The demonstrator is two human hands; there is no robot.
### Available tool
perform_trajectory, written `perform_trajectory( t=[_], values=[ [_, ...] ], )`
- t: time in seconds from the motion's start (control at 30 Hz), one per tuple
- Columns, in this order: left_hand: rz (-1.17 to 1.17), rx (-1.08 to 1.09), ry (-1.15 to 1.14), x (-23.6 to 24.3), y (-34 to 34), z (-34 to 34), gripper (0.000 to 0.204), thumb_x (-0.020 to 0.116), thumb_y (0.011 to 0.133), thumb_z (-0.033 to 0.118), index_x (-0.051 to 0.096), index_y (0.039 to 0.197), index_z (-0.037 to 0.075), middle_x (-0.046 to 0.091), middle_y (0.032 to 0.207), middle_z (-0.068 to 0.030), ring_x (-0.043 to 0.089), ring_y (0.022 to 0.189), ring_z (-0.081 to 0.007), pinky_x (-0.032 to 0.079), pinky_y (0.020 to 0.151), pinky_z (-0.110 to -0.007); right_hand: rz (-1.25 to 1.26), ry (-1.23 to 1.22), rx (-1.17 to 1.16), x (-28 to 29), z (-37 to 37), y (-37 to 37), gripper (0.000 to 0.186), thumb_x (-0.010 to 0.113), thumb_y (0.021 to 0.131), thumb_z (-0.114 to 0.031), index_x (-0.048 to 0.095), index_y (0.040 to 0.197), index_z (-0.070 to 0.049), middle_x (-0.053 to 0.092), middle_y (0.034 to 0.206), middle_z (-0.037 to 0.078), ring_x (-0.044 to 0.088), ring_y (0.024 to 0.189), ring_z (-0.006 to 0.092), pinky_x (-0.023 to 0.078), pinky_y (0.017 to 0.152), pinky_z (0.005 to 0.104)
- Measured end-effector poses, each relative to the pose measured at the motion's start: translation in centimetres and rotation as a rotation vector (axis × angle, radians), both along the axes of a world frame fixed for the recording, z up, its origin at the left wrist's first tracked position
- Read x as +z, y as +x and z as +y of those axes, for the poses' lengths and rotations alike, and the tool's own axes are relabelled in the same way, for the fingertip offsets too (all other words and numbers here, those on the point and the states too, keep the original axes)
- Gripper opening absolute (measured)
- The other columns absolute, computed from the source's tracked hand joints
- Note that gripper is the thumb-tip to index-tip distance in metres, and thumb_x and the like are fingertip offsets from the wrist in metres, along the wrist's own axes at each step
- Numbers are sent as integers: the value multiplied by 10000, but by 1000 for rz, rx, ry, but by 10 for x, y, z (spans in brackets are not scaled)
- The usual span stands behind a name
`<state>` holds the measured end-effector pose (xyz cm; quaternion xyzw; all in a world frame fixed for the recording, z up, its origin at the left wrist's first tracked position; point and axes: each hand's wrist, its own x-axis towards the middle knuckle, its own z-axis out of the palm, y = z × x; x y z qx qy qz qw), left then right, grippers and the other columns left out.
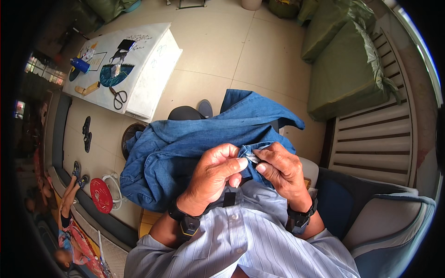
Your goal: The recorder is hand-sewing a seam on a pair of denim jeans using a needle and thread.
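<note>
A blue denim garment (171,153) lies bunched across my lap. My left hand (213,176) grips it near a folded edge, with thumb and fingertips pinched at the cloth. Just to the right, my right hand (282,171) pinches the same part, its fingers curled around a small pale strip (253,157) on the denim. The strip is partly covered by my fingertips, and I cannot make out what it is. Both hands are close together, a little above my striped shirt.
A white table (161,53) at upper left holds scissors (119,97), a blue bottle (81,65) and small items. Slippers (86,133) and a red stool (100,197) are on the floor. A person (72,241) lies at lower left. Green covered bundles (347,78) rest by a slatted bench (371,153) at right.
</note>
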<state>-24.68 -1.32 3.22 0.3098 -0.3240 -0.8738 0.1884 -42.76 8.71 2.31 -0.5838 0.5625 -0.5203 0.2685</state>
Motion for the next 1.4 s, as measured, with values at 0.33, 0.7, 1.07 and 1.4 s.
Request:
perform_trajectory(
  t=[0.33,0.7,1.07,1.4],
  values=[
    [60,67,63,-3,4,-7,91,660,958,107,601,920,50,608,784,-2,543,572,-84,474,547,-250,-1048,73,-168,-11,8,-6,212,647,972,-133,657,1139,-3,627,892,57,422,592,34,338,513,197],
    [35,206,19,-9,18,-30,100,628,938,100,541,887,96,625,793,-37,533,569,-136,460,569,-319,-914,158,-479,-20,46,-40,206,771,831,-26,630,982,-31,586,813,-18,454,581,5,326,460,172],
    [68,304,-6,-12,13,-51,71,614,970,103,578,913,124,617,771,8,595,597,-146,515,609,-360,-20,281,-316,-36,50,-13,565,932,647,-248,643,1051,23,602,905,75,591,793,163,488,706,293],
    [74,393,40,-19,11,-65,44,645,969,109,613,951,134,648,805,14,677,716,-171,580,696,-394,299,274,-249,-32,51,2,603,878,658,-241,602,1145,-17,653,913,125,675,737,287,526,646,393]
  ],
)
